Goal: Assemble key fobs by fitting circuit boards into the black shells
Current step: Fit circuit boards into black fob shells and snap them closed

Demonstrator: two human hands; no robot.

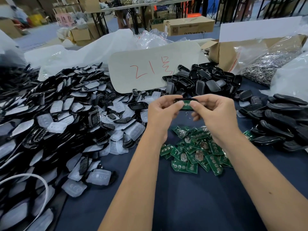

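Observation:
Both hands meet above the table's middle. My left hand (162,112) and my right hand (212,112) together hold one black shell (187,99), with a green circuit board (186,104) lying in it under both thumbs. Below the hands, a heap of loose green circuit boards (197,151) lies on the dark blue cloth. A large pile of black shells with white rubber pads (66,117) fills the left side. Another heap of empty black shells (206,80) sits behind the hands.
A row of closed black fobs (283,120) lies at the right. Behind are a grey card with red writing (150,69), a cardboard box (223,52), a bag of metal parts (266,64) and plastic bags. A white cord (38,179) loops at the lower left.

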